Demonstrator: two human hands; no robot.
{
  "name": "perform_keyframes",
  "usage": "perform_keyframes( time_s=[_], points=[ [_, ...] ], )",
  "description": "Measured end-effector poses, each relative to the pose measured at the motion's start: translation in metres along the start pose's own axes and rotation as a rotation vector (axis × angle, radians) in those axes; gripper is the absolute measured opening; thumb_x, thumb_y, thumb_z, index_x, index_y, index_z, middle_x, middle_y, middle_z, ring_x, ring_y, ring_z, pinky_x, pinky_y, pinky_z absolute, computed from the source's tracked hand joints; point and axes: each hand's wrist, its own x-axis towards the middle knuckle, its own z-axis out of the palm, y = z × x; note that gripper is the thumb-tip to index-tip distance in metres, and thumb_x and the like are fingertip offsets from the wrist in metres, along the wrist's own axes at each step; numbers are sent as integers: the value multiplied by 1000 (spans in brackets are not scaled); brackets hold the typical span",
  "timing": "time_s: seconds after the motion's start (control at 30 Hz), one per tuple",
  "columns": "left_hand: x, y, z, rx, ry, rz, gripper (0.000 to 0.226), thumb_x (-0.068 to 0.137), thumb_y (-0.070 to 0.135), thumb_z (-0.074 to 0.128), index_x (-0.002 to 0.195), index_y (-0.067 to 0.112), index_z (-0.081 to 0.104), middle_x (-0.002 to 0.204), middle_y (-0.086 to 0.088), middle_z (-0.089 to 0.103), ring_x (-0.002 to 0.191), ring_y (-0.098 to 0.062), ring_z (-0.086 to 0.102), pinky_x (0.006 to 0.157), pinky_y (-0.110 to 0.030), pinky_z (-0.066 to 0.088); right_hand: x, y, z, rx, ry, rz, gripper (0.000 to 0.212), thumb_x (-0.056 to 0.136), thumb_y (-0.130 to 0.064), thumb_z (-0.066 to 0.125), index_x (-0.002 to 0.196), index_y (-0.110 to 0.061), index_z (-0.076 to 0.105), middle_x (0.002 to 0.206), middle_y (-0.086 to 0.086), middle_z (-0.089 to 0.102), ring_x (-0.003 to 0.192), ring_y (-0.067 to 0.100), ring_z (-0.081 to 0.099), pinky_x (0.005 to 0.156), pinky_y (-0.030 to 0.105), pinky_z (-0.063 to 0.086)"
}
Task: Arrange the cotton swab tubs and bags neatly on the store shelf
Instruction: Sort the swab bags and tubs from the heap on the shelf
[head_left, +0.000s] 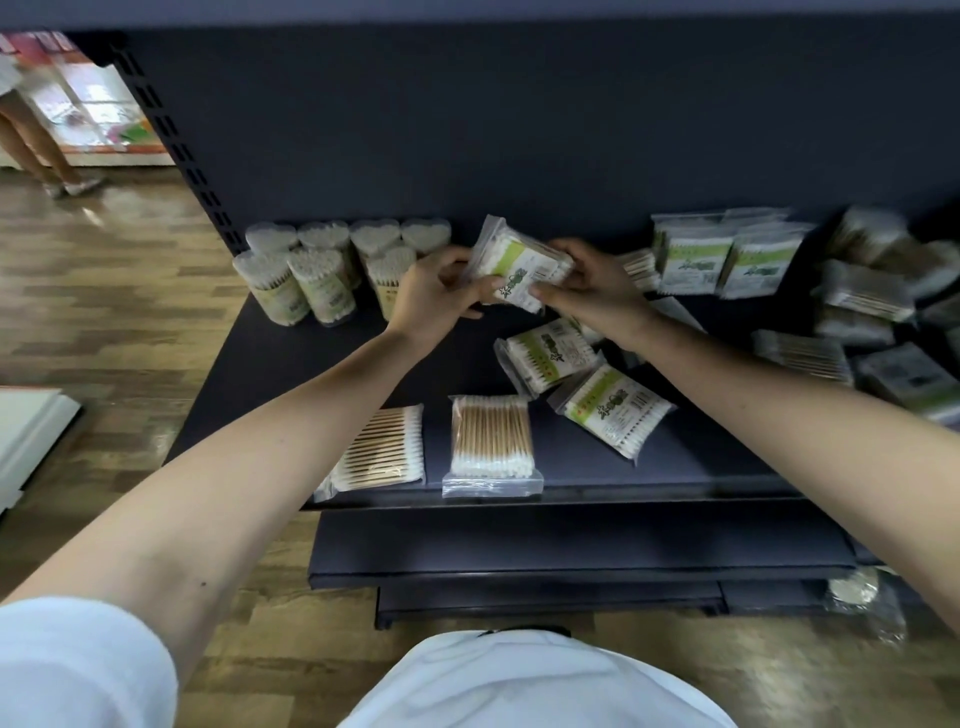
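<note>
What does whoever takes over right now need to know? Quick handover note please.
Left hand and right hand: both hold one green-label bag above the shelf.
Tubs: grouped upright at back left, looks done.
Standing bags: two upright against the back panel at right.
Left to do: two plain bags flat at the front edge, two green-label bags lying askew mid-shelf, and a blurred loose pile at far right.
</note>
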Motion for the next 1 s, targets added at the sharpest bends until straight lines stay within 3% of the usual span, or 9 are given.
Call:
perform_keyframes(
  time_s=[0.2,0.37,0.5,0.63,0.77,0.83,0.9,1.0],
  points=[
    [1,13,14,-134,37,-4,21,90,22,62,106,10,60,82,0,69,66,-8,70,57,-20,55,-4,1,-8,139,57,79,36,85,-8,64,119,-5,50,109,8,62,96,15,63,80,27,56],
    [5,21,16,-60,8,22,24,88,25,65,109,13,64,78,4,69,59,-4,66,58,-22,57,-5,-3,-21,166,104,32,23,85,-5,63,102,-18,55,95,-2,64,84,2,64,77,20,52],
    [7,30,23,-82,-37,16,20,86,18,67,105,10,64,74,2,68,54,-3,64,50,-16,52,-7,-9,-28,126,46,-7,23,83,-10,67,103,-20,59,94,-1,68,89,26,63,82,45,49],
    [15,36,34,-105,-52,47,22,82,16,71,102,10,64,81,0,69,59,-4,65,53,-18,54,-11,-11,-38,116,90,17,25,82,-6,68,106,-10,59,92,-2,68,79,8,66,71,27,54],
    [26,41,50,-121,-86,84,23,80,13,73,101,19,63,82,9,71,70,-6,69,64,-25,58,-17,-8,-67,108,230,45,20,80,-10,70,88,-22,56,75,-10,66,78,6,65,76,35,56],
    [32,40,59,-96,-95,107,28,79,15,74,104,22,62,87,11,71,81,-4,69,72,-24,57,-23,-10,-84,116,368,60,24,75,-22,75,88,-24,55,82,9,61,86,16,62,81,46,56],
    [39,38,73,-64,-130,125,34,78,21,76,108,25,61,95,9,70,87,-6,68,80,-26,55,-30,-4,-108,133,509,73,25,75,-24,75,86,-25,53,82,20,56,84,18,60,79,44,55],
    [42,35,102,59,-278,143,44,77,23,76,116,21,58,102,11,65,86,-5,62,81,-18,52,-43,13,-146,1,662,116,22,77,-30,72,93,-26,56,91,7,66,91,22,66,83,47,55]
  ],
)
